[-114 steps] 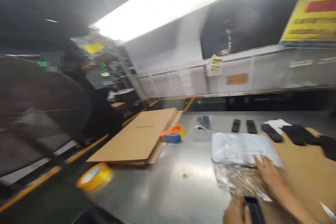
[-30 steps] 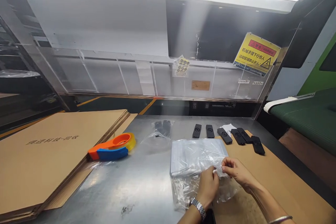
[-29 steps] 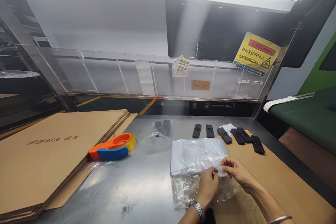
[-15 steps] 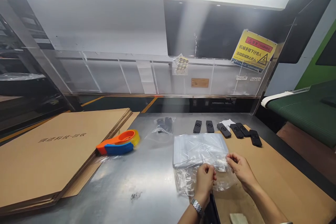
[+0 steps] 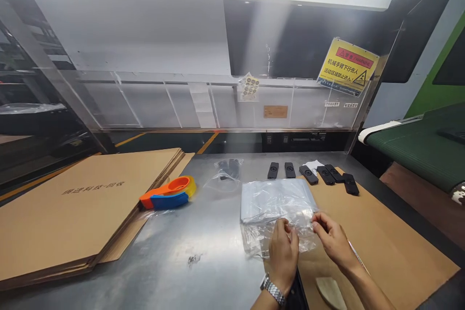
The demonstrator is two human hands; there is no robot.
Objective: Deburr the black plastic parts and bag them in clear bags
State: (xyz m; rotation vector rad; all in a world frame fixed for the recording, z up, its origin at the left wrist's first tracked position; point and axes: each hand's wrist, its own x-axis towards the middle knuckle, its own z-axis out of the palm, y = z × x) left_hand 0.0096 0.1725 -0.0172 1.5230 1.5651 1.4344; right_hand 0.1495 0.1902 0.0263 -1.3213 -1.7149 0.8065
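Observation:
A stack of clear plastic bags [image 5: 274, 198] lies on the metal table, its near end crumpled and loose. My left hand [image 5: 284, 252], with a metal watch on the wrist, has its fingers curled closed on the loose film of the top bag. At the right edge of the same film, my right hand [image 5: 332, 240] pinches the bag between thumb and fingers. Partly hidden beneath my left wrist is a long black object [image 5: 300, 290]. A beige curved piece [image 5: 330, 292] lies between my forearms on brown cardboard [image 5: 385, 242].
Several black devices [image 5: 308, 174] with round marks line the back right. A bagged dark item [image 5: 228, 169] sits left of them. An orange and blue tape dispenser [image 5: 169, 193] rests beside stacked cardboard [image 5: 90, 203]. A green conveyor belt [image 5: 417, 135] runs at the right.
My left hand has moved slightly up over the film and turned, its back now showing more. The right hand keeps its pinch. The whole view has shifted a little.

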